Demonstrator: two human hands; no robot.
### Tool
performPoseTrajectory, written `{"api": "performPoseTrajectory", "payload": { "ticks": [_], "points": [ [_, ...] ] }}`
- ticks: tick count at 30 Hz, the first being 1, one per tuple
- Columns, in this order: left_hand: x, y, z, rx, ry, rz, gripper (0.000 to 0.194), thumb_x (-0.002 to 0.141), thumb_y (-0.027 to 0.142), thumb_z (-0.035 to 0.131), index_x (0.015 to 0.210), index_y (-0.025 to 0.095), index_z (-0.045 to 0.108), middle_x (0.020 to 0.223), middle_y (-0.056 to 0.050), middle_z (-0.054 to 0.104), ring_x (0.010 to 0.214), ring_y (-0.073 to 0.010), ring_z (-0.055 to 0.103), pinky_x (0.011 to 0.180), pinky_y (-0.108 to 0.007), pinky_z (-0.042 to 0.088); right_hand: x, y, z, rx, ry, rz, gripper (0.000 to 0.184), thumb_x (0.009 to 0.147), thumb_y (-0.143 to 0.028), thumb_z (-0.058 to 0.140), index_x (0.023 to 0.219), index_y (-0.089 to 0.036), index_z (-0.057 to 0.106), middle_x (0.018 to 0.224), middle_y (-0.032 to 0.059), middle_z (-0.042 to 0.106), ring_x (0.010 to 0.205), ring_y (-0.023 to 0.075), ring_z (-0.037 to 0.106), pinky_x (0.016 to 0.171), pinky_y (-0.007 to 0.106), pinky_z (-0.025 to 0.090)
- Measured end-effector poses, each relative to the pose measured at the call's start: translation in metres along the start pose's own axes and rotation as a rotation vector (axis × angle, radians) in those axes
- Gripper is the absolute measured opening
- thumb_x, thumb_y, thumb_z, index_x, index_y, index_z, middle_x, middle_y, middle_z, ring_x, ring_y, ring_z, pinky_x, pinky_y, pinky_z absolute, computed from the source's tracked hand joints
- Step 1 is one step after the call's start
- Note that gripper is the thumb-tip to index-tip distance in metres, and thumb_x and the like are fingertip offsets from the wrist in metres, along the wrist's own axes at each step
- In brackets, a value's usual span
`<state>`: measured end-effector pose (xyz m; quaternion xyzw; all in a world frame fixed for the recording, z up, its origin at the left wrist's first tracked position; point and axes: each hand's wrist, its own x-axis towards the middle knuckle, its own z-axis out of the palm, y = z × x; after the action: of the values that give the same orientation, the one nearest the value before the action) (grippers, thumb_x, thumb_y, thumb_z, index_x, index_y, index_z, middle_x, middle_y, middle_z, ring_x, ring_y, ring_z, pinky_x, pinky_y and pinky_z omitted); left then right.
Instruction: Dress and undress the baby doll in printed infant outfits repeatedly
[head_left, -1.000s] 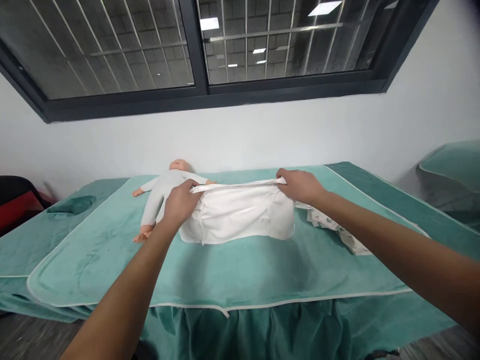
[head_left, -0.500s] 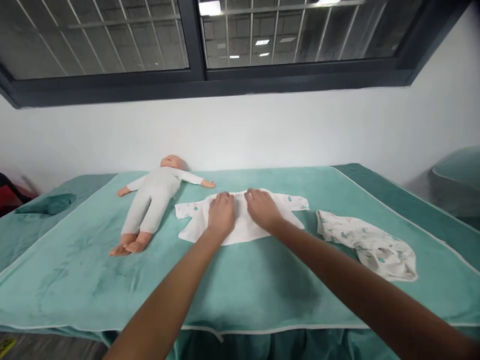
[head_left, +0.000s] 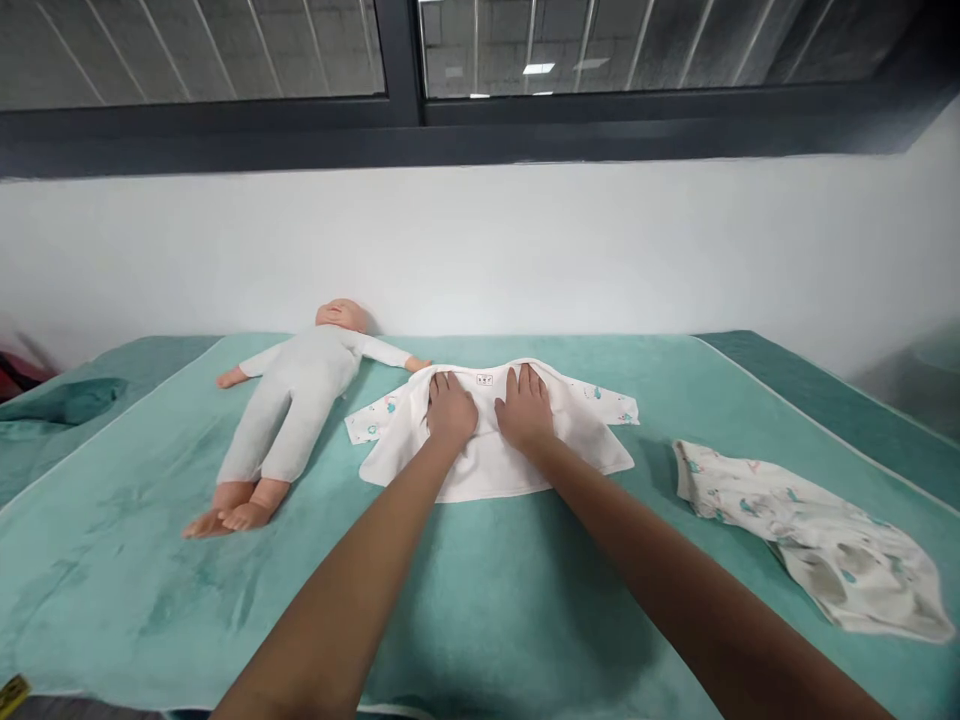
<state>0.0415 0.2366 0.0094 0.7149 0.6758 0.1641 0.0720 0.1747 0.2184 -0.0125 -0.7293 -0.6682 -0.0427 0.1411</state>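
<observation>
A small white baby shirt (head_left: pixel 491 470) with patterned sleeves lies spread on the green cover in front of me. Its front seems laid open, so the neck label shows between my hands. My left hand (head_left: pixel 452 410) presses on the cloth left of the label, fingers stretched out. On the other side, my right hand (head_left: pixel 526 408) also lies flat on the shirt, its fingers reaching toward the collar. Left of the shirt a baby doll (head_left: pixel 304 375) in a white suit lies on its back, one hand close to the collar.
Patterned white baby pants (head_left: pixel 814 530) lie crumpled to the right. The green cover (head_left: pixel 112 570) spreads over the bed or table, against a white wall (head_left: pixel 480 250). Above is a dark-framed window (head_left: pixel 405 60). Folded green cloth (head_left: pixel 67 405) lies at the far left.
My hands have flattened and spread slightly on the shirt, and its collar has opened wider so that the label shows more. The view has moved closer and tilted down.
</observation>
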Motion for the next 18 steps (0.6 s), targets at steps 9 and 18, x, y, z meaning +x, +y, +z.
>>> {"api": "performPoseTrajectory", "payload": {
  "ticks": [9,18],
  "points": [
    [0.016,-0.008,0.017,-0.039,0.009,0.043,0.066,0.098,0.044,0.027,0.156,0.013,0.021,0.164,-0.015,0.021,0.149,-0.0346,0.024,0.119,-0.049,0.029,0.026,0.021,0.015,0.025,0.081,0.074,0.058,0.099,-0.038,0.033,0.151,-0.013,0.036,0.160,0.0188,0.029,0.146,0.0296,0.028,0.116,0.042,0.020],
    [0.018,-0.010,0.019,-0.019,-0.065,0.040,0.066,0.100,0.045,0.021,0.155,0.011,0.023,0.163,-0.015,0.023,0.150,-0.0329,0.023,0.121,-0.046,0.024,0.025,0.024,0.019,0.014,0.042,0.021,0.065,0.099,-0.043,0.030,0.156,-0.012,0.026,0.163,0.0160,0.024,0.148,0.0294,0.023,0.117,0.042,0.018]
  ]
}}
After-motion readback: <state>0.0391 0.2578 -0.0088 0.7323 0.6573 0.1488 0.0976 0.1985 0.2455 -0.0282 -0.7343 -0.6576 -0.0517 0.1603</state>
